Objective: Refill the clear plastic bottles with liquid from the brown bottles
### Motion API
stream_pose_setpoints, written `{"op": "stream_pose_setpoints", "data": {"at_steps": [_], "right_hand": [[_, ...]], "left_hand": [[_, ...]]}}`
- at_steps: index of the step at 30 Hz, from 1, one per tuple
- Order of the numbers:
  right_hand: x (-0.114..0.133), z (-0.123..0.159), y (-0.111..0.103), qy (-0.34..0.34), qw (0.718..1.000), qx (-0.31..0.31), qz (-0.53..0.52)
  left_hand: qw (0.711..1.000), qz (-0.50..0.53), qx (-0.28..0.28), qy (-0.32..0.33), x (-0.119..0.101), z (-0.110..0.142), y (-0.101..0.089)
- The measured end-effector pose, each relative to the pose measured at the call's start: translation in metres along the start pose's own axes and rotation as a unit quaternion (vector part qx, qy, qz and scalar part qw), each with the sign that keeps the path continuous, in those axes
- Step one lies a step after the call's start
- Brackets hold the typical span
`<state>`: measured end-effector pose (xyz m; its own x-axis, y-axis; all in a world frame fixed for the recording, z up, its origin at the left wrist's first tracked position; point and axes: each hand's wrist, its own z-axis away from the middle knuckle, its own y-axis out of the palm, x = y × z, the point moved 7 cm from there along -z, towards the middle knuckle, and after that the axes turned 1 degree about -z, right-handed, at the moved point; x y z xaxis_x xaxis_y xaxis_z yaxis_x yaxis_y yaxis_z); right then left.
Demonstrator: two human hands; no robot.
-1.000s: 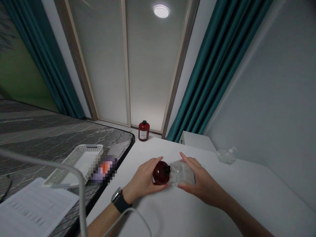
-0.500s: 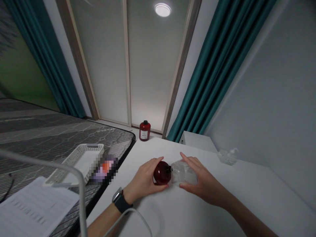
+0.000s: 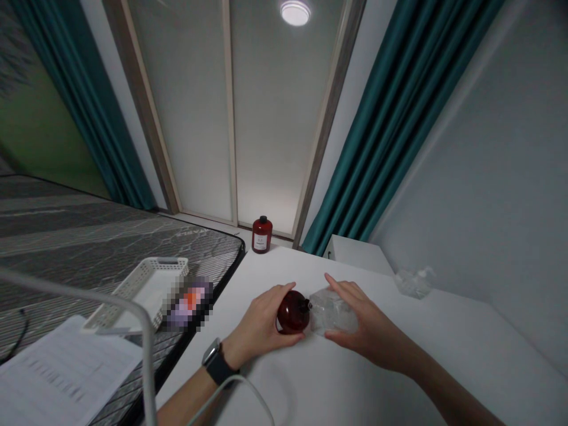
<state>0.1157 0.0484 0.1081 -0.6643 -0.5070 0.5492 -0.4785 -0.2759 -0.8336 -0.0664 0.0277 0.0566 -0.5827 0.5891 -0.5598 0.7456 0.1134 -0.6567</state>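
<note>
**A:** What is in the left hand [image 3: 257, 325]?

**B:** A dark red bottle [image 3: 291, 312]. It lies on its side. The fingers [image 3: 284, 290] wrap around it, so that hand is closed on it.

**A:** And the right hand [image 3: 368, 332]?

**B:** It is closed on a clear bottle [image 3: 333, 312]. The fingers go over the top and the thumb goes under. Both bottles are on the white table [image 3: 444, 355], and the hands hold them there.

**A:** Do the two bottles touch?

**B:** Yes, it looks like the neck of the red one touches the end of the clear one.

**A:** What could go wrong?

**B:** The red bottle is round and the table is smooth, so it could roll away if the left hand lets go. The clear bottle looks slippery, so a loose hold could lose it. If one hand pushes too hard, the bottles could slide apart.

**A:** What else is near the white table?

**B:** A small red bottle [image 3: 261, 235] stands just past the far edge. A clear pump bottle [image 3: 413, 283] sits near the right side. A white basket [image 3: 162, 267] sits on a mattress [image 3: 110, 236] off the left edge.
</note>
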Motion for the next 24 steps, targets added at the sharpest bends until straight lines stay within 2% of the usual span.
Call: {"op": "stream_pose_setpoints", "data": {"at_steps": [24], "right_hand": [[0.0083,-0.0073,-0.0051,0.007,1.0,0.024,0.018]], "left_hand": [[1.0,0.005,-0.017,0.006,0.0019,0.0017,0.0021]]}}
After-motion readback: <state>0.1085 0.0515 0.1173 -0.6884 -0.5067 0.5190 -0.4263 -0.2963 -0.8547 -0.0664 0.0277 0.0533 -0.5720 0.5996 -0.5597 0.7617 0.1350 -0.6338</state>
